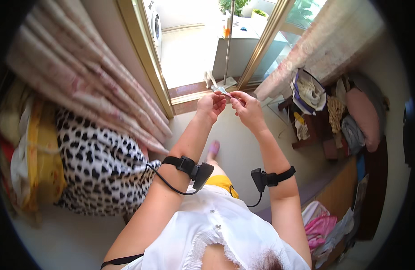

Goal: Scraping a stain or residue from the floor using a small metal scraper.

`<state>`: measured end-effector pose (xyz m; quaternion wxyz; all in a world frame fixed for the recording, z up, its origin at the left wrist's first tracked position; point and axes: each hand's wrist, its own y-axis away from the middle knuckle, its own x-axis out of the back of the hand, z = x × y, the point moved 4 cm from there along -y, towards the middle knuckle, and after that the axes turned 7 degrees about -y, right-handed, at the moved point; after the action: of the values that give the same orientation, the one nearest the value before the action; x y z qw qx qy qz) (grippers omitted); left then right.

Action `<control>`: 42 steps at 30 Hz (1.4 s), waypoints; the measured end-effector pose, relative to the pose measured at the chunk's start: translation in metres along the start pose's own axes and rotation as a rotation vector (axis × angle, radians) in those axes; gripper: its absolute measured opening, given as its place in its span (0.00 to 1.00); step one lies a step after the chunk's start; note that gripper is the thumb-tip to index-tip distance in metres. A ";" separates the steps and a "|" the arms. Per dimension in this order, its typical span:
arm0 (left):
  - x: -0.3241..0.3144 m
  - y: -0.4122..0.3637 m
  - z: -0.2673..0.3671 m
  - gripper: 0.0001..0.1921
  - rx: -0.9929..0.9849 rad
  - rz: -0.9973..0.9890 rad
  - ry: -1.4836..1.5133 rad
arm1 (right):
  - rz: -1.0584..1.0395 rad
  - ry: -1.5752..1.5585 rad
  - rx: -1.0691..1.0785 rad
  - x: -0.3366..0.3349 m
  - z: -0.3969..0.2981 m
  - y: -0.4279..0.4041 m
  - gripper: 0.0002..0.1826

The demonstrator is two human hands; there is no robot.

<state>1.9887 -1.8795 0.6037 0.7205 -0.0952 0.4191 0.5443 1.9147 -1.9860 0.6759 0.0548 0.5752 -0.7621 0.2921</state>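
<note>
Both hands are raised close together before the doorway. My right hand (pixel 247 108) pinches a thin, slim item (pixel 224 91), pinkish by the fingers and pale blue-white at its far end; I cannot tell what it is. Just left of it, my left hand (pixel 212 106) is turned partly palm up with curled fingers, its fingertips close to the item. Whether the left fingers touch it cannot be told. Beyond the hands, a flat mop (pixel 226 82) with a metal pole stands at the door's threshold.
Floral curtains (pixel 92 74) hang left and right of the sliding door frame (pixel 258 44). A spotted black-and-white cloth (pixel 99 168) and a yellow container (pixel 47 155) are at left. Bags and clothes lie on dark furniture (pixel 310 135) at right. A washing machine (pixel 155 27) stands beyond the door.
</note>
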 end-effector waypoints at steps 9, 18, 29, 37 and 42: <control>-0.021 -0.216 0.133 0.13 -0.055 0.208 0.122 | -0.171 0.011 -0.058 -0.048 0.066 -0.265 0.14; 0.010 -0.396 0.245 0.12 -0.080 0.323 0.274 | -0.294 -0.116 -0.134 -0.136 0.110 -0.483 0.13; 0.014 -0.586 0.353 0.12 -0.082 0.324 0.323 | -0.179 -0.404 -0.514 -0.232 0.183 -0.679 0.17; 0.079 -0.674 0.428 0.13 -0.094 0.519 0.299 | -0.222 -0.390 -0.606 -0.315 0.229 -0.792 0.16; 0.062 -0.778 0.459 0.14 0.001 0.493 0.283 | -0.115 -0.189 -0.554 -0.335 0.320 -0.882 0.14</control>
<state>2.8937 -1.8663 0.6016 0.5008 -0.0651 0.5261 0.6842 2.9084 -2.0141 0.6088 0.1551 0.6053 -0.7806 0.0146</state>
